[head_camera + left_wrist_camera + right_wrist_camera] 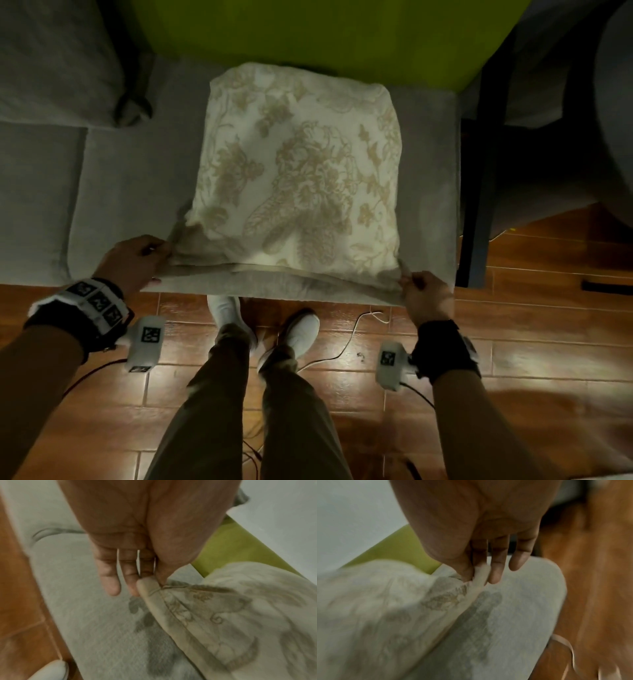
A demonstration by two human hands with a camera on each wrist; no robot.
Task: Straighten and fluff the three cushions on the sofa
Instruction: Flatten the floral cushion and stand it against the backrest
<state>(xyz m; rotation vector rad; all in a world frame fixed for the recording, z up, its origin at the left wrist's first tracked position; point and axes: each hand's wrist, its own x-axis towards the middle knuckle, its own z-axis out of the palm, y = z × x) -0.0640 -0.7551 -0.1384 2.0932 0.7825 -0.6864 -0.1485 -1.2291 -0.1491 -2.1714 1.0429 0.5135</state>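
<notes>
A cream cushion with a tan flower pattern lies flat on the grey sofa seat. My left hand pinches its near left corner between thumb and forefinger. The right hand pinches the near right corner the same way. In the left wrist view the cushion corner is bunched under my left hand, the other fingers hanging straight. In the right wrist view the cushion corner is held by my right hand. Only one patterned cushion shows.
A lime-green cushion or backrest stands behind the patterned one. A grey cushion lies at the back left. Wooden floor with cables runs below the seat edge, where my shoes stand. Dark furniture sits to the right.
</notes>
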